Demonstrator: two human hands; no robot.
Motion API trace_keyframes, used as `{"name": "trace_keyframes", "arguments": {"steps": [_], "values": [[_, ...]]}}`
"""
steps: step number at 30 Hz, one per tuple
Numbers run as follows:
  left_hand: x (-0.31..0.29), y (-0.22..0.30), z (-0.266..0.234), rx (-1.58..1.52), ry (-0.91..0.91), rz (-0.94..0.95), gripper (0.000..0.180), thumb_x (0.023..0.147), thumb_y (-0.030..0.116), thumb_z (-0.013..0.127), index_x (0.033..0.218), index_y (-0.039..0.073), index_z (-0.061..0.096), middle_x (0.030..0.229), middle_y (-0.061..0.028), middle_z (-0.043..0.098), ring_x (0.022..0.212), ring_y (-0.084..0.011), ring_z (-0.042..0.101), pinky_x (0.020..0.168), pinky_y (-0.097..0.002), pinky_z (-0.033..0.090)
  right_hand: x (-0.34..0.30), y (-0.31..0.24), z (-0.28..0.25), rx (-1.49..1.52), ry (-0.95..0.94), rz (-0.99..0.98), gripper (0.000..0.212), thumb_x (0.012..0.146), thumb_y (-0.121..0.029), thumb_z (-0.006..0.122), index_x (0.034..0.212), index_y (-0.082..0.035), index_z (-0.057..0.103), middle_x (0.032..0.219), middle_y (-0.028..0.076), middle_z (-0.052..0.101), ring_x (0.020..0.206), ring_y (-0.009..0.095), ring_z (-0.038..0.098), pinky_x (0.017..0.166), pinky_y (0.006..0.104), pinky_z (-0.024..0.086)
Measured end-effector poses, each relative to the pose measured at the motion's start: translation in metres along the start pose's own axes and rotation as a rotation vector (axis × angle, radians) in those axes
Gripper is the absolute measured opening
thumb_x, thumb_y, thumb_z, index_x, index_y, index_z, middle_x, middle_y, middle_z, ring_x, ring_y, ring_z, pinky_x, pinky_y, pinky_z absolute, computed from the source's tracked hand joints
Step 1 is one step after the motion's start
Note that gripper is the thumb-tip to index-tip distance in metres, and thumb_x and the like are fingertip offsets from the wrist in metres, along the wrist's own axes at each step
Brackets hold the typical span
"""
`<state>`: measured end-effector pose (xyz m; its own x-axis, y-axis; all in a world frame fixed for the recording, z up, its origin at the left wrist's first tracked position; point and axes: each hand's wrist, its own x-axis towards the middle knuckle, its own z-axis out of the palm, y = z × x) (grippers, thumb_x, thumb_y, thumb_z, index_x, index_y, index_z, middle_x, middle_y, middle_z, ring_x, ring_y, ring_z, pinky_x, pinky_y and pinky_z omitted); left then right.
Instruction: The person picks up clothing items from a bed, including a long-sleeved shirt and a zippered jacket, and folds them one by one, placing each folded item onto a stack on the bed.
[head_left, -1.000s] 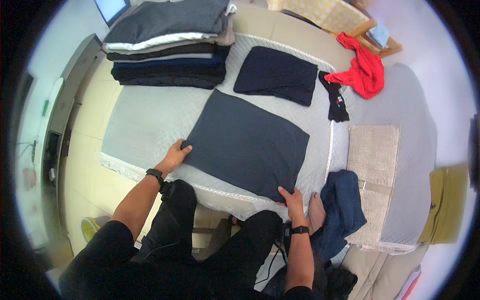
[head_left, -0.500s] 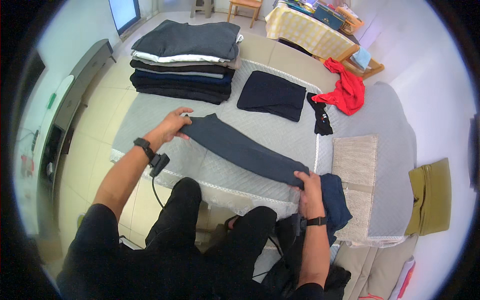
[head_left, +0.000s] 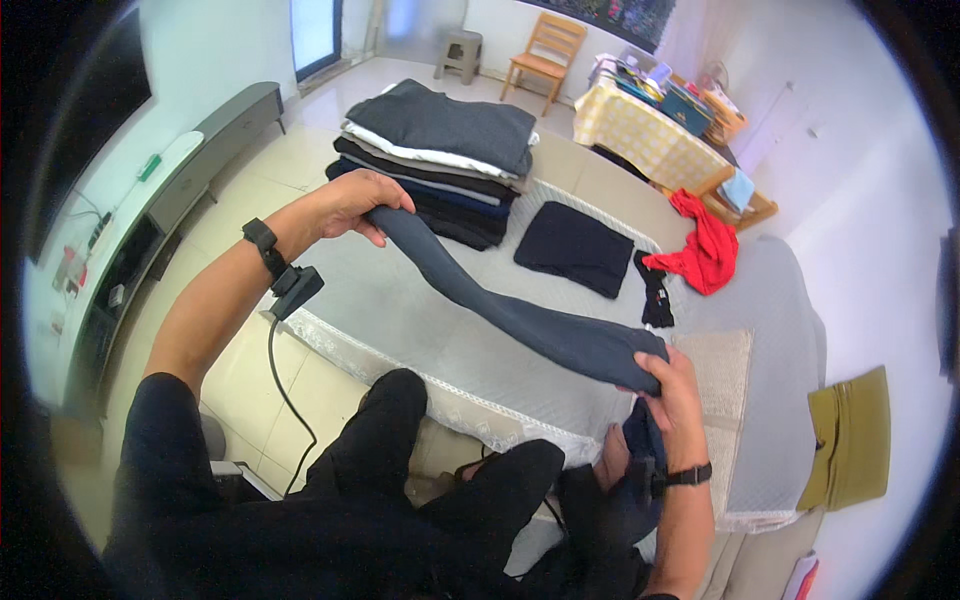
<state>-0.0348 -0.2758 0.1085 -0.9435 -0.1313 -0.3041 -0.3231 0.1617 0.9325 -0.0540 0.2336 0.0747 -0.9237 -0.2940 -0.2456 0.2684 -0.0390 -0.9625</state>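
Observation:
A pair of dark grey trousers (head_left: 520,322), folded lengthwise into a long strip, is stretched between my hands above the grey quilted cover. My left hand (head_left: 362,205) pinches one end, close to the front of the clothes stack. At the other end, my right hand (head_left: 676,398) has its thumb on top and its fingers partly hidden under the cloth. The strip sags and twists a little in the middle. Beyond it lie a folded black garment (head_left: 575,248) and a small black cloth piece (head_left: 654,290). Dark blue cloth (head_left: 643,430) shows behind my right wrist.
A tall stack of folded clothes (head_left: 440,125) stands at the far left of the quilted cover (head_left: 420,325). Red cloth (head_left: 705,245) lies at the far right, with a beige woven cushion (head_left: 722,375) nearer. An olive cushion (head_left: 850,440) leans by the wall. A cable hangs from my left wrist.
Both hands have lifted the trousers higher, and the strip has gone from flat to sagging and twisted. The view has tilted up, bringing more of the room's far side into sight.

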Motion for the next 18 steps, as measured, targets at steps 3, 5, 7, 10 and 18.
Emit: {"name": "trace_keyframes", "arguments": {"steps": [3,5,7,10,18], "values": [[-0.018,0.008,-0.005,-0.003,-0.073,0.022,0.020,0.092,0.013,0.059,0.104,0.004,0.073,0.098,-0.0096,0.073,0.073,-0.0163,0.071,0.052,-0.0293,0.062,-0.027,-0.018,0.010,-0.071,0.053,-0.101,0.038,0.087,-0.003,0.069,0.122,0.010,0.061,0.110,0.014,0.071,0.091,0.023,0.070,0.080,0.0334,0.059],[-0.032,0.012,-0.005,0.002,-0.100,0.022,0.020,0.093,0.012,0.059,0.105,0.003,0.073,0.097,-0.0093,0.073,0.072,-0.0166,0.072,0.051,-0.0296,0.062,-0.048,-0.032,0.020,-0.107,0.067,-0.078,0.040,0.086,-0.001,0.069,0.123,0.009,0.062,0.111,0.013,0.071,0.092,0.021,0.070,0.085,0.0319,0.057],[-0.044,0.017,-0.002,0.000,-0.174,0.023,0.021,0.094,0.008,0.057,0.105,0.002,0.073,0.095,-0.0088,0.074,0.069,-0.0175,0.073,0.051,-0.0306,0.063,-0.065,-0.042,0.022,-0.160,0.071,-0.038,0.041,0.084,-0.001,0.070,0.123,0.008,0.062,0.110,0.013,0.071,0.093,0.021,0.070,0.086,0.0324,0.056],[-0.060,0.026,0.004,0.030,-0.296,-0.046,0.021,0.092,0.007,0.057,0.105,-0.001,0.072,0.098,-0.0113,0.074,0.077,-0.0183,0.074,0.056,-0.0317,0.065,-0.095,-0.065,0.032,-0.257,0.093,0.058,0.044,0.081,0.000,0.071,0.124,0.008,0.062,0.110,0.013,0.072,0.094,0.020,0.070,0.088,0.0327,0.056],[-0.107,0.044,0.021,0.206,-0.705,-0.092,0.021,0.093,0.009,0.060,0.107,-0.001,0.072,0.098,-0.0094,0.074,0.078,-0.0163,0.074,0.063,-0.0321,0.066,-0.192,-0.128,0.088,-0.432,0.161,0.204,0.056,0.069,0.001,0.074,0.123,0.010,0.063,0.106,0.013,0.074,0.092,0.020,0.073,0.089,0.0314,0.058]]}}
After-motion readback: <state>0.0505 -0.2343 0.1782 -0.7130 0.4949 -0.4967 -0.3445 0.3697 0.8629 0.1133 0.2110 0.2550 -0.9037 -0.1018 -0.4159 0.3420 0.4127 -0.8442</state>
